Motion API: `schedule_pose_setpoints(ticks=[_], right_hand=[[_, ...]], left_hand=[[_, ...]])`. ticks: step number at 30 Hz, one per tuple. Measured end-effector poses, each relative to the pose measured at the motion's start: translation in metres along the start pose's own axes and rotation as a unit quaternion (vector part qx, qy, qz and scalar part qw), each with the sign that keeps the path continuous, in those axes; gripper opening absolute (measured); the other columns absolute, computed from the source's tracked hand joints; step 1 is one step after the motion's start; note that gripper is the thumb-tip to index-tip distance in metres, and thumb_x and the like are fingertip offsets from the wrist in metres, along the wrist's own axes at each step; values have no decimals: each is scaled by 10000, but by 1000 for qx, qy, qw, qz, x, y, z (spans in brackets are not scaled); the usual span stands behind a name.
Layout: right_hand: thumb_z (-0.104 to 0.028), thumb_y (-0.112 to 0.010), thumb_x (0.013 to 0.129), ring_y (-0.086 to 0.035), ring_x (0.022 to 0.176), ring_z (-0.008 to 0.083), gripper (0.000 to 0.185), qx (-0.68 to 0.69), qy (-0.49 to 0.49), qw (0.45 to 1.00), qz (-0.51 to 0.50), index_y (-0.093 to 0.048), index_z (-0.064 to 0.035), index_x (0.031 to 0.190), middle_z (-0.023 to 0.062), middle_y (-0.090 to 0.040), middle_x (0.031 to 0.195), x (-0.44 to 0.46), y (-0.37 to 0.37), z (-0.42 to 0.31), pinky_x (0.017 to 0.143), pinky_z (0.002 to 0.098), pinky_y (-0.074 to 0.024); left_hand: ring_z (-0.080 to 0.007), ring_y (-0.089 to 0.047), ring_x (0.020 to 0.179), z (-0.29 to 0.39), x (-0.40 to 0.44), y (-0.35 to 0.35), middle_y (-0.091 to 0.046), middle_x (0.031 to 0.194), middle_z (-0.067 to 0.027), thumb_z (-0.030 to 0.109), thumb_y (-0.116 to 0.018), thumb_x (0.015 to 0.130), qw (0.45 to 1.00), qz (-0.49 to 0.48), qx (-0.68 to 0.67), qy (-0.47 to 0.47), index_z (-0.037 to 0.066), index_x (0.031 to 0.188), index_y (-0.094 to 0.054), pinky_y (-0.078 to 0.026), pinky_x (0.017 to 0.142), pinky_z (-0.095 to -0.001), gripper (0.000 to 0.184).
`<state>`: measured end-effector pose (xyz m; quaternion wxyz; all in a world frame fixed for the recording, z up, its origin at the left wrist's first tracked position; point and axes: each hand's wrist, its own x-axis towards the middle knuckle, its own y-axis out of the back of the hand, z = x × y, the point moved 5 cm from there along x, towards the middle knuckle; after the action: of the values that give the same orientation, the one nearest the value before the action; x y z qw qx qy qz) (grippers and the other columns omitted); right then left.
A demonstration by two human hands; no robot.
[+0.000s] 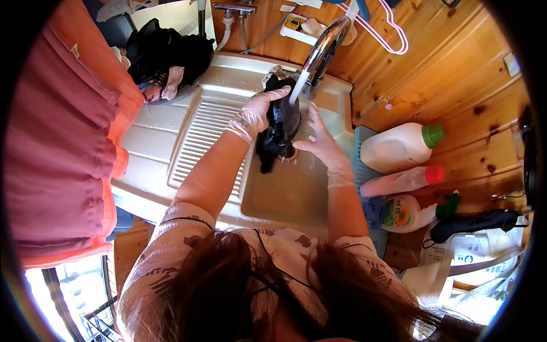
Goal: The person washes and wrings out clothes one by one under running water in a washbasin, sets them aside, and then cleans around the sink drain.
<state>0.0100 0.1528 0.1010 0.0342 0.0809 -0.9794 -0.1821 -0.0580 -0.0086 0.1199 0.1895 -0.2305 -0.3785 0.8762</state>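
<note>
My left hand, in a thin clear glove, grips a wet black cloth item from its left side; its exact kind does not show. The cloth hangs over the sink basin, its lower end dangling near the drain. Water runs onto it from the chrome faucet. To the right of the cloth is my right hand, gloved too, fingers spread and thumb pointing toward the cloth. Nothing shows in that hand.
A ribbed washboard lies left of the basin, with a dark clothing pile beyond. Along the right side lie a white green-capped bottle, a red-capped bottle and a spray bottle. Pink cloth hangs at left.
</note>
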Motion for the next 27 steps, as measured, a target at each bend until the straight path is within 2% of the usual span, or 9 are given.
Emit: schedule_pose_setpoints(ticks=[2,6,9,10,13,18,21,23,27], right_hand=[[-87,-792,676,-408,1263,232,875,1,49,999,10,-313,-28,1406,128,-406,1391,9,-18,6,1001,352,-393],[22,-656,726,-552,1106,234,607,427,-154,890,29,-459,-19,1298,87,-589,1192,22,-70,70,938,387,-452],[29,-582,752,-582,1059,262,529,590,-167,788,56,-489,-26,1270,93,-592,1183,37,-56,91,889,412,-492],[53,-505,741,-607,1005,281,502,624,-52,777,62,-506,-7,1240,104,-609,1138,30,-40,20,863,421,-513],[81,-458,691,-606,1017,298,520,628,30,777,23,-527,22,1204,145,-605,1146,49,-12,20,907,438,-497],[95,-461,548,-622,951,261,652,555,36,828,73,-515,35,1195,137,-628,1061,37,-17,-15,854,342,-506],[90,-462,529,-592,1036,266,701,541,9,837,80,-490,35,1228,139,-608,1115,11,-22,-8,903,351,-482],[35,-502,552,-475,1209,295,819,481,50,875,-27,-382,-23,1361,133,-505,1290,-4,-15,10,1036,386,-380],[-82,-554,736,-395,1284,322,788,603,-5,796,54,-223,-110,1451,149,-392,1390,-24,0,4,1089,393,-314]], left_hand=[[-254,-664,809,-4,-1,-8,-684,949,-110,192,-673,825,997,5,-67,25,37,1028,-642,-531,814,-385,257],[-295,-663,863,6,-12,-19,-671,1005,-144,224,-630,856,990,-17,-138,6,22,1075,-621,-527,838,-439,299],[-285,-599,1064,16,-20,3,-626,1161,-124,257,-567,885,989,-11,-148,-12,34,1156,-586,-455,950,-468,351],[-281,-586,1085,12,-25,16,-621,1167,-120,257,-553,891,992,30,-119,-12,44,1172,-574,-437,966,-474,353],[-308,-487,1197,-19,-23,78,-512,1299,-129,273,-540,888,989,137,-41,43,66,1266,-485,-375,980,-561,434],[-376,-366,1287,-91,-37,55,-395,1407,-147,654,-457,847,939,135,-204,240,116,1353,-401,-270,981,-680,740],[-360,-441,1239,-81,-20,30,-465,1351,-145,734,-404,810,946,-86,-304,72,123,1336,-438,-322,987,-650,807],[-330,-563,1112,-76,10,49,-602,1182,-152,532,-417,917,917,-154,-367,-5,87,1234,-550,-422,990,-501,562],[-285,-643,931,-72,17,41,-661,1006,-148,228,-517,879,962,1,-272,-15,35,1058,-622,-520,860,-434,283]])
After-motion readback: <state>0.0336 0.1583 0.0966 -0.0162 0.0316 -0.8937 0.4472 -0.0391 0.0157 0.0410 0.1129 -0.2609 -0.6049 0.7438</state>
